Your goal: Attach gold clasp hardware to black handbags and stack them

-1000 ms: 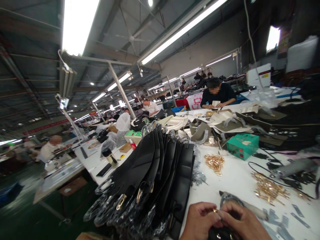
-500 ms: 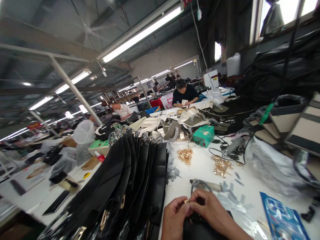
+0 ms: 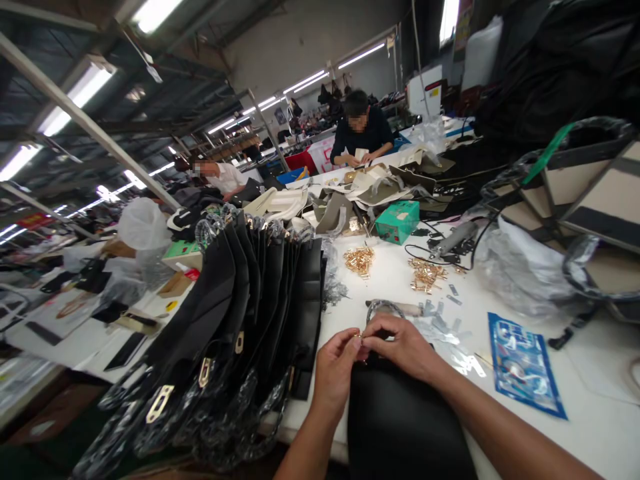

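Observation:
My left hand [image 3: 334, 368] and my right hand [image 3: 399, 345] meet fingertip to fingertip, both closed in a pinch. Between them is a small gold metal fitting [image 3: 357, 337], largely covered by the fingers. Below the hands lies a black bag [image 3: 407, 420], reaching toward me over the table's front edge. A wrapped bag handle [image 3: 384, 307] curves up just behind the fingers. Two heaps of gold fittings, one to the left [image 3: 359, 262] and one to the right [image 3: 427, 275], lie further back on the white table.
Black bags with gold clasp plates [image 3: 240, 287] stand packed at my left. Flat metal plates [image 3: 453, 337] and a blue packet [image 3: 525, 363] lie to the right. Behind are a green box [image 3: 397, 222] and a dark handheld tool [image 3: 454, 240]. A co-worker [image 3: 363, 130] sits across the table.
The view has tilted downward, so the hands and table appear higher and more of the black bag shows. Both hands keep their pinch at the gold fitting.

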`<state>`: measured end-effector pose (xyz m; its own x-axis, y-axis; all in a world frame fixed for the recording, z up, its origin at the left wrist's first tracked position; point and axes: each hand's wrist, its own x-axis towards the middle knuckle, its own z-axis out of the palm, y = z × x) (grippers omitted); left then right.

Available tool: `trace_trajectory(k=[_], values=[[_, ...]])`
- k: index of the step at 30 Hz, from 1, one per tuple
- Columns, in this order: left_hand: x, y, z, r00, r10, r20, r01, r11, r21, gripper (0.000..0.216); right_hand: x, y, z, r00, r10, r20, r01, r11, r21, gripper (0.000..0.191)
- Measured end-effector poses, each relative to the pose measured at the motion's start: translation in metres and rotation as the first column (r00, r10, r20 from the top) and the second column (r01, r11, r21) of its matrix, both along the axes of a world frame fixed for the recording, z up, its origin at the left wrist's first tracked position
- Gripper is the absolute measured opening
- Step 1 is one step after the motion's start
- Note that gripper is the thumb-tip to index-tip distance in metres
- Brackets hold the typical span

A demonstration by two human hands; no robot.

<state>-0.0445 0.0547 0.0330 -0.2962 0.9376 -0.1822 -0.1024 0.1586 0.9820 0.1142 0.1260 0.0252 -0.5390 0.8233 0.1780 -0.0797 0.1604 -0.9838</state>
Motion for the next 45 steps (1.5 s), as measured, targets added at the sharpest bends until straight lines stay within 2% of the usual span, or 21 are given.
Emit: trace_trajectory(k=[3,5,8,11,14,17,19,21,25,28,31,34,36,37,40,42,45], values=[[-0.002,0.0,0.006,0.997,-0.038,-0.07,0.041,0.998,0.045,0.036,0.003,0.002,0.001,0.999,0.037,-0.039,-0.046,0.968,-0.245,0.027],[-0.002,0.0,0.01,0.986,-0.078,-0.148,0.093,0.991,0.099,0.033,0.005,0.003,0.001,0.994,0.079,-0.069,-0.097,0.95,-0.298,0.032],[-0.002,0.0,0.015,0.954,-0.108,-0.279,0.157,0.975,0.159,0.028,0.006,0.002,0.003,0.987,0.133,-0.085,-0.151,0.952,-0.268,0.033],[0.0,-0.002,0.02,0.911,-0.101,-0.4,0.185,0.966,0.178,0.024,0.006,0.001,0.005,0.992,0.113,-0.059,-0.123,0.969,-0.213,0.033],[0.003,-0.003,0.024,0.858,-0.08,-0.508,0.2,0.962,0.185,0.021,0.007,-0.001,0.008,0.999,0.041,-0.009,-0.042,0.998,-0.045,0.032],[0.007,-0.004,0.028,0.826,-0.064,-0.56,0.21,0.957,0.201,0.018,0.006,-0.004,0.011,0.999,-0.04,0.01,0.039,0.997,0.072,0.033],[0.008,-0.004,0.029,0.829,-0.055,-0.556,0.204,0.956,0.209,0.017,0.005,-0.006,0.013,0.998,-0.067,0.007,0.066,0.995,0.073,0.034],[0.009,-0.004,0.029,0.865,-0.057,-0.498,0.183,0.961,0.208,0.018,0.005,-0.007,0.015,0.998,-0.065,-0.011,0.066,0.998,0.014,0.033],[0.007,-0.002,0.023,0.978,-0.033,-0.207,0.072,0.981,0.18,0.023,0.004,-0.009,0.016,0.995,-0.019,-0.098,0.003,0.987,-0.159,0.03],[0.008,-0.003,0.019,1.0,-0.001,-0.031,0.005,0.99,0.144,0.027,-0.001,-0.013,0.015,0.987,-0.017,-0.161,-0.007,0.989,-0.147,0.029],[0.013,-0.007,0.019,1.0,0.004,-0.022,-0.002,0.994,0.107,0.031,-0.007,-0.018,0.015,0.977,-0.045,-0.208,0.006,0.983,-0.186,0.028],[0.014,-0.011,0.019,0.985,-0.063,-0.162,0.079,0.993,0.093,0.034,-0.003,-0.023,0.017,0.975,-0.116,-0.187,0.067,0.965,-0.252,0.027],[0.012,-0.013,0.015,0.93,-0.078,-0.359,0.128,0.985,0.118,0.036,0.009,-0.026,0.017,0.971,-0.16,-0.175,0.106,0.953,-0.283,0.029],[0.009,-0.014,0.01,0.873,-0.059,-0.485,0.14,0.981,0.133,0.039,0.017,-0.028,0.016,0.966,-0.194,-0.171,0.136,0.944,-0.301,0.031],[0.0,-0.016,-0.009,0.607,0.001,-0.795,0.154,0.981,0.118,0.06,0.046,-0.038,0.007,0.94,-0.321,-0.117,0.264,0.9,-0.346,0.035],[-0.004,-0.015,-0.022,0.48,-0.05,-0.876,0.169,0.985,0.037,0.07,0.061,-0.051,-0.003,0.936,-0.349,-0.042,0.313,0.882,-0.351,0.035],[-0.005,-0.01,-0.034,0.394,-0.116,-0.912,0.186,0.982,-0.044,0.066,0.066,-0.074,-0.016,0.95,-0.298,0.097,0.314,0.909,-0.273,0.032]])
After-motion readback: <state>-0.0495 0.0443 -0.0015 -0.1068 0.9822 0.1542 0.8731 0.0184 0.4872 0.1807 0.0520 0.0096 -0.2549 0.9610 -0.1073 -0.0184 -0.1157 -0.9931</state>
